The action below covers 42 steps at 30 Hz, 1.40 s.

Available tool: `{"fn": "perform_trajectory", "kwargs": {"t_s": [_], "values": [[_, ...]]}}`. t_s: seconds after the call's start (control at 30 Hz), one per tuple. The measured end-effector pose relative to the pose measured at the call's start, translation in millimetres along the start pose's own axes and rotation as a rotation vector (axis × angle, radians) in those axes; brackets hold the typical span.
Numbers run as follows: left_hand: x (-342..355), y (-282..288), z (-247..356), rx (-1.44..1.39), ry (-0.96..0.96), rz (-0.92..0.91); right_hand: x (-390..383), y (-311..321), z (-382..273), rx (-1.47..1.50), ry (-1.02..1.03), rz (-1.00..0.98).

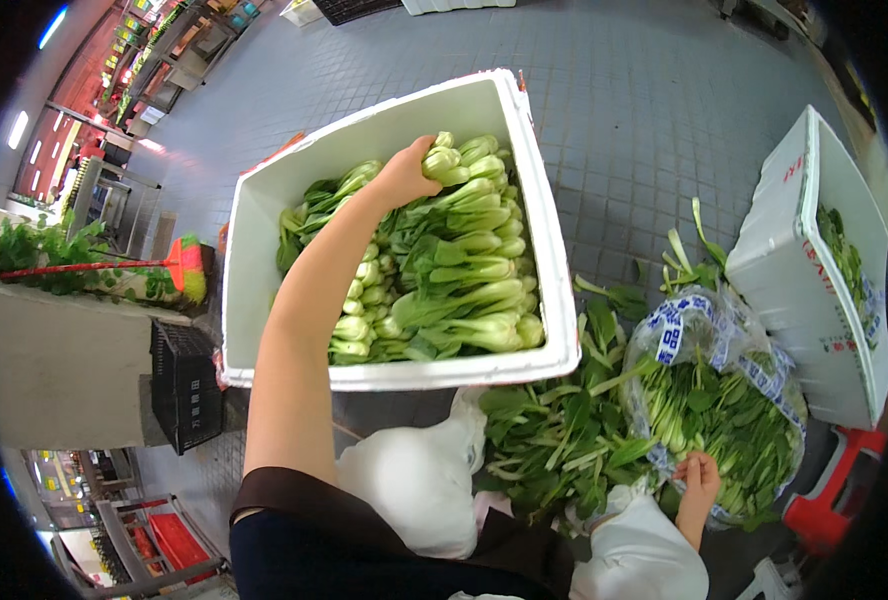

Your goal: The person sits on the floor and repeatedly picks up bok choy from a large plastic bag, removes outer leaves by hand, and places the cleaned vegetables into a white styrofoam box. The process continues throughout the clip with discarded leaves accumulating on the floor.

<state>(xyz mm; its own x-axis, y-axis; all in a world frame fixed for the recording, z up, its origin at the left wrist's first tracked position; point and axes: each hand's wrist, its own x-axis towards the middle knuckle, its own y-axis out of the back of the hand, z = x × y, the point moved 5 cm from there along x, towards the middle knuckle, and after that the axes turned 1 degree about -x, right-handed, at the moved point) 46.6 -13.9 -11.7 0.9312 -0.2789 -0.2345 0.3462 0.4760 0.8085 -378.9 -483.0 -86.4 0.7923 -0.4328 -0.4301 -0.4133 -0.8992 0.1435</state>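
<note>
My left hand [404, 175] reaches over a white foam box [394, 377] and is closed round the pale base of a bok choy [446, 165]. Inside the box, more bok choy [479, 290] lie in packed rows, pale stems mostly to the right. My left forearm hides part of them. At the lower right, my right hand [699, 478] has curled fingers beside a clear plastic bag [709, 320] with blue print; anything in its grip is too small to make out. Leafy greens [734, 430] fill that bag. Loose leaves and stalks [564, 440] are heaped between it and my knees.
A second foam box [814, 290] stands tilted at the right, with greens inside. Below it is a red stool [834, 490]. To the left are a black crate [184, 385] and a broom [186, 268] with a red handle. Grey tiled floor [624, 100] stretches beyond.
</note>
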Motion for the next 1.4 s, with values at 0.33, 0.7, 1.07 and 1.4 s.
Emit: {"fn": "perform_trajectory", "kwargs": {"t_s": [0.33, 0.7, 1.07, 1.4], "values": [[108.2, -25.5, -34.8, 0.115, -0.119, 0.012, 25.1, 7.8, 26.2, -0.129, -0.071, 0.037], [103.0, -44.1, -22.2, -0.004, -0.167, 0.751, 38.3, 2.3, 32.6, -0.155, -0.056, -0.002], [53.3, -59.7, -39.7, 0.1, -0.208, 0.647, 24.7, 17.7, 47.3, -0.127, -0.05, 0.034], [78.7, -99.2, -86.4, -0.563, 0.615, 0.509, 16.4, 46.0, 59.0, -0.234, -0.088, 0.103]]}}
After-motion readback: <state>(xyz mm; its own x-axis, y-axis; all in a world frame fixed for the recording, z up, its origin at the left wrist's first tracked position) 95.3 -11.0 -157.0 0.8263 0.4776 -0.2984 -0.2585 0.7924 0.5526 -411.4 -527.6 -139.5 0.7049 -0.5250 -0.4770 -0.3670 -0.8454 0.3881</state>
